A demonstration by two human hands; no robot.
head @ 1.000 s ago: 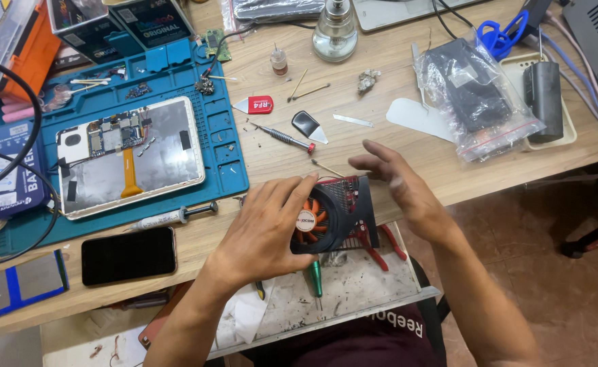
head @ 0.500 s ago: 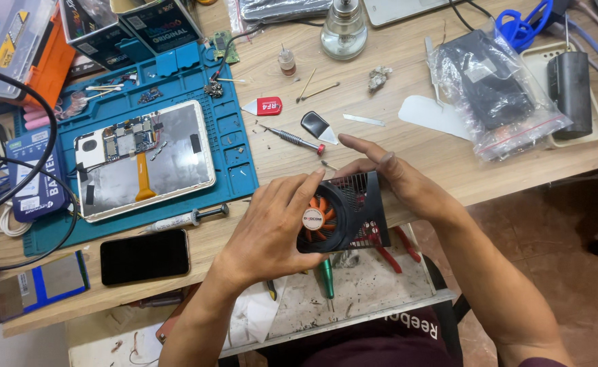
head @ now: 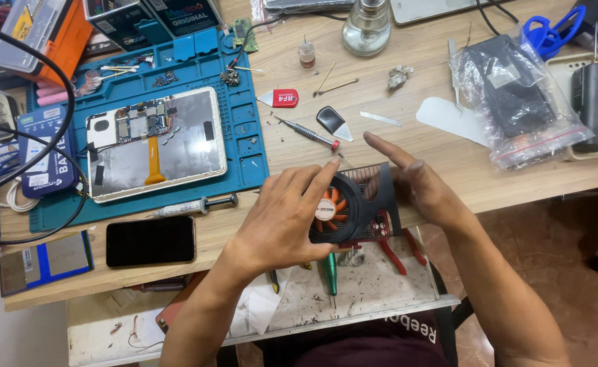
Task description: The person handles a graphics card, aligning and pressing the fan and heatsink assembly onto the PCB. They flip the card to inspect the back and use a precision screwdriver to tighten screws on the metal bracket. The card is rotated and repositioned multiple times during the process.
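Observation:
I hold a black graphics card point(head: 370, 204) with an orange fan point(head: 331, 208) over the front edge of the wooden desk point(head: 448, 170). My left hand point(head: 282, 221) grips its left side, fingers lying over the fan shroud. On the card's right edge rests my right hand point(head: 418, 180), with the index finger stretched out toward the desk. A small red-tipped screwdriver point(head: 307, 131) lies on the desk just beyond the card.
A blue repair mat point(head: 241, 129) at left carries an opened tablet point(head: 153, 143). A black phone point(head: 150, 240) and a syringe point(head: 190, 206) lie near it. A pull-out tray point(head: 374, 289) below holds red pliers point(head: 401, 248) and a green screwdriver point(head: 330, 272). A bagged part point(head: 516, 102) sits right.
The view has shifted slightly. My hands keep the card in about the same place, and my right index finger has stretched out further.

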